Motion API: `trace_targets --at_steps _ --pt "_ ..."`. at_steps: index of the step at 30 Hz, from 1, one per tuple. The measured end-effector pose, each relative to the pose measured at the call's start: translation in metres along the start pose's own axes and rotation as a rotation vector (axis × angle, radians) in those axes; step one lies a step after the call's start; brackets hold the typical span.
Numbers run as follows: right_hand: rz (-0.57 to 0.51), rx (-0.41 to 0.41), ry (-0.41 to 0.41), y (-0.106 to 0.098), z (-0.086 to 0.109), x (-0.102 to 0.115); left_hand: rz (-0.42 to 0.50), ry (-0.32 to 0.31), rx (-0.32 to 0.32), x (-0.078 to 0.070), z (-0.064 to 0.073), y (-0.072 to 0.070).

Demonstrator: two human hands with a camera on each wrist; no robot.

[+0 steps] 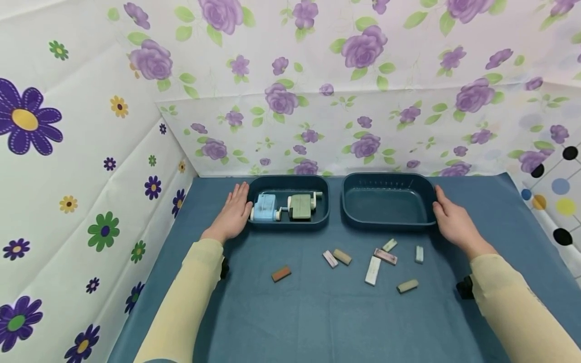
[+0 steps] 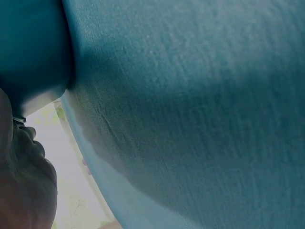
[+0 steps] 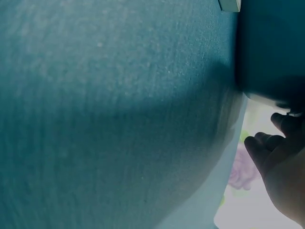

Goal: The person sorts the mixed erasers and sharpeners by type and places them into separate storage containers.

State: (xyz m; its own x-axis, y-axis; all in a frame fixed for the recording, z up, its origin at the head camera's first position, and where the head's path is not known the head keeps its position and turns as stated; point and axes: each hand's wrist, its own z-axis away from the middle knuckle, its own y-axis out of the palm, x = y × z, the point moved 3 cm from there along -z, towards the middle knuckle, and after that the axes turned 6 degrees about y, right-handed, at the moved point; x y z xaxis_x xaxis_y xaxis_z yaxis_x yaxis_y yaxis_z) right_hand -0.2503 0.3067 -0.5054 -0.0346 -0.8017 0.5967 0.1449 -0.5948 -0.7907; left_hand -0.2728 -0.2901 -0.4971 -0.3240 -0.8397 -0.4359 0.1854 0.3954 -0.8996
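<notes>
On the worktop (image 1: 317, 322), closer to the body than either hand, lay a brown block (image 1: 281, 274) and a loose scatter of others, a white block (image 1: 372, 271) among them. Beyond these, the left hand (image 1: 232, 214) rested, fingers straight, against the outer end of the left tray (image 1: 290, 226), and the right hand (image 1: 456, 219) had its fingers extended against the outer end of the right tray (image 1: 388, 226); neither clasped anything. Both trays sat between the hands, slightly apart. They looked stiff, smooth and light, perhaps slippery, so the rims at the short ends seemed the best hold. Inside the left tray, a blue crank device (image 1: 265, 206) and a green crank device (image 1: 300, 206) probably added weight. Beyond the hands rose a floral covering (image 1: 281, 98).
</notes>
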Motion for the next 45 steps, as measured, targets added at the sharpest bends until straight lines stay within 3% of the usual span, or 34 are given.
trace_targets --at_steps 19,32,37,45 --pt "0.034 -0.006 -0.025 0.008 -0.002 0.013 0.017 0.002 -0.019 0.000 0.001 -0.001" --pt "0.093 -0.023 -0.020 0.008 -0.002 0.017 -0.032 -0.007 -0.033 -0.002 0.002 -0.005" --pt "0.112 -0.027 -0.029 0.007 -0.002 0.017 -0.036 0.006 -0.081 -0.002 0.003 -0.005" --pt "0.128 -0.037 -0.048 0.006 -0.002 0.018 -0.012 0.071 -0.255 -0.013 0.020 -0.011"
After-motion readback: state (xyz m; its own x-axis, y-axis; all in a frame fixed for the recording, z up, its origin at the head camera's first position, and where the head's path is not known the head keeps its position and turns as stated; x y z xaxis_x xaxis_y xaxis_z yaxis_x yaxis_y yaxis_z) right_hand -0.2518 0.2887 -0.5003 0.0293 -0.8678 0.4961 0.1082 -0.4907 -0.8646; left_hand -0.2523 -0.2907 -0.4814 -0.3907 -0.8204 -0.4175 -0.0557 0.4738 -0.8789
